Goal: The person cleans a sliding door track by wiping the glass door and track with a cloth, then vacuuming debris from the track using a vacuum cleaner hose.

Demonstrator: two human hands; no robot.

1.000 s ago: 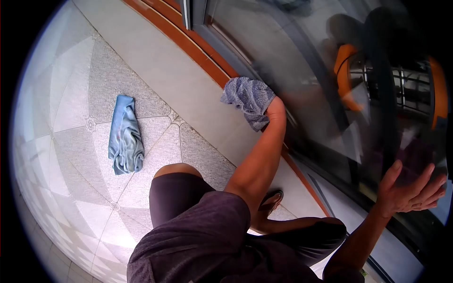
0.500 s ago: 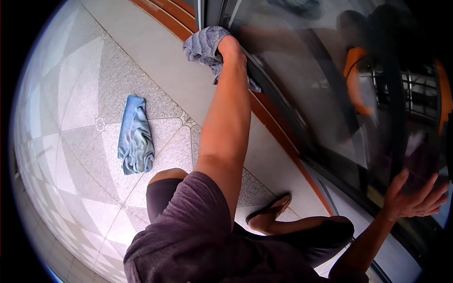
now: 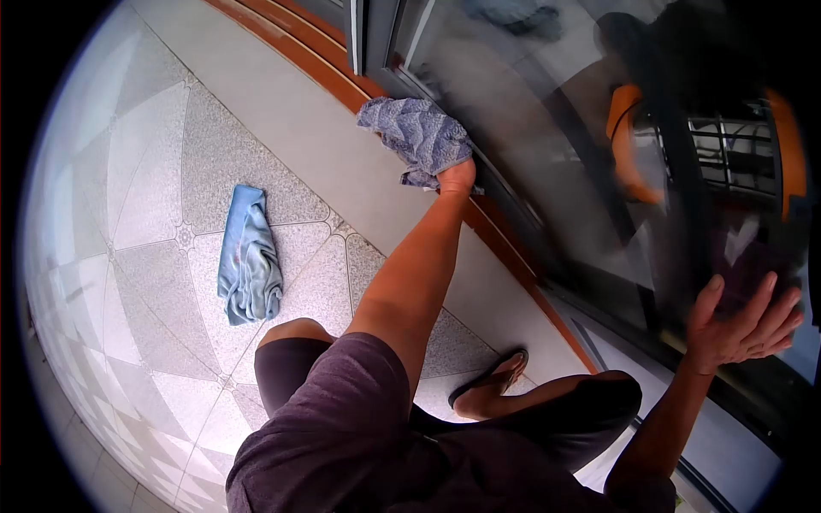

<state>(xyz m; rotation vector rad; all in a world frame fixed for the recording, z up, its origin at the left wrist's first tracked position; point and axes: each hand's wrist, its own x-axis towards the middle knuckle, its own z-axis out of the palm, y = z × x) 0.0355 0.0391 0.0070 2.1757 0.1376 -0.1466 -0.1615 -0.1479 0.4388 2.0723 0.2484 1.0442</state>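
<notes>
Head view: the dark glass panel [image 3: 564, 197] is at the right grip [image 3: 740, 329], its fingers spread. Beyond the left grip [image 3: 457, 177], the patterned cloth [image 3: 415, 132] lies against the reddish-brown strip [image 3: 506, 250], hiding the fingertips, so how tightly they close cannot be told. The smaller blue cloth [image 3: 248, 256] lies apart from that grip, untouched. Work along the strip seems under way; how much remains is unclear.

The left arm [image 3: 410, 269] reaches forward, its left hand [image 3: 457, 176] mostly hidden, while the right hand [image 3: 742, 327] is open, thumb [image 3: 709, 299] apart from the fingers [image 3: 761, 308].
</notes>
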